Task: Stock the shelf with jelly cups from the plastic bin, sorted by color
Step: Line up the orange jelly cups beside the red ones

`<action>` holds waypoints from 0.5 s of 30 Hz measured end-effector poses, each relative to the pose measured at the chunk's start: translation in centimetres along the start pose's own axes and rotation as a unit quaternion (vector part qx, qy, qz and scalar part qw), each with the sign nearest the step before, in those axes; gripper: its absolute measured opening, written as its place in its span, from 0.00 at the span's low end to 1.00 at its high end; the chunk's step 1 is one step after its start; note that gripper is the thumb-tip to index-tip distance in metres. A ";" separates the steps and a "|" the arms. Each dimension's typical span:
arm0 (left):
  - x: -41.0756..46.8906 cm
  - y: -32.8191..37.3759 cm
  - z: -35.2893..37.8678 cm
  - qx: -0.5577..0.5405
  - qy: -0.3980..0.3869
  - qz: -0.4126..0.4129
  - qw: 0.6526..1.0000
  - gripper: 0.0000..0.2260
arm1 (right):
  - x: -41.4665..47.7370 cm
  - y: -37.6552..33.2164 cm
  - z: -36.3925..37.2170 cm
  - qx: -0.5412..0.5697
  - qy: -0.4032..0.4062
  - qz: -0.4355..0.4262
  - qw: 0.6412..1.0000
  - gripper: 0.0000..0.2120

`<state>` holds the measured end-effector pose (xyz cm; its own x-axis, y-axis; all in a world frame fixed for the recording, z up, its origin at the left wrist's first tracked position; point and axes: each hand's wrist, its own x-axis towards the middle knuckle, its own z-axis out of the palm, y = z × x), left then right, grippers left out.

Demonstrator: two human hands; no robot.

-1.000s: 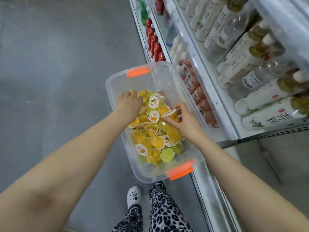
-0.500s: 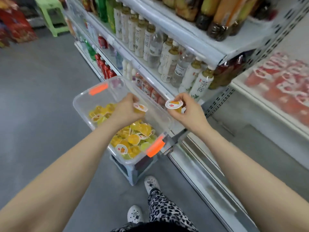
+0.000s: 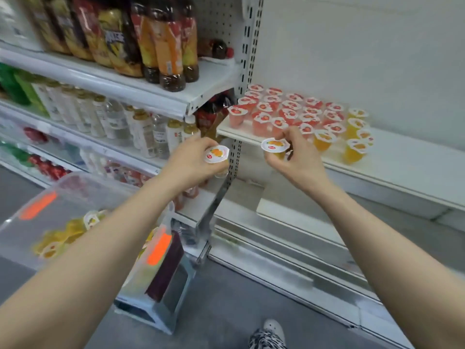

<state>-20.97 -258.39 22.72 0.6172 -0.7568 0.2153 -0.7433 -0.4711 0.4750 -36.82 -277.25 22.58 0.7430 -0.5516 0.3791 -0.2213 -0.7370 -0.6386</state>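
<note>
My left hand (image 3: 191,165) grips an orange jelly cup (image 3: 216,154) in front of the shelf upright. My right hand (image 3: 294,157) holds another orange jelly cup (image 3: 274,147) just before the front edge of the white shelf (image 3: 402,157). On that shelf stand several red jelly cups (image 3: 284,109) in rows at the left and several orange jelly cups (image 3: 354,134) to their right. The clear plastic bin (image 3: 75,197) with orange latches sits at lower left, with yellow and orange cups inside, partly hidden by my left arm.
Bottled drinks (image 3: 151,46) fill the shelves at the left. The bin rests on a small stool (image 3: 166,293) on the grey floor. A perforated metal upright (image 3: 247,59) divides the two shelf bays. The white shelf is bare to the right of the orange cups.
Both hands have lifted out of the bin, each with an orange jelly cup, and risen up and right toward the white shelf. My view has swung up from the bin to the shelf.
</note>
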 end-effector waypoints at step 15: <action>10.6 22.7 8.0 -0.050 -0.005 0.133 0.990 0.25 | 1.0 16.0 -20.9 -0.038 0.120 0.116 0.985 0.17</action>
<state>-33.34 -280.72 29.00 0.3992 -0.8531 0.3358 -0.8499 -0.2069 0.4847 -52.82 -297.80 26.76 0.4991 -0.7778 0.3820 -0.4210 -0.6029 -0.6777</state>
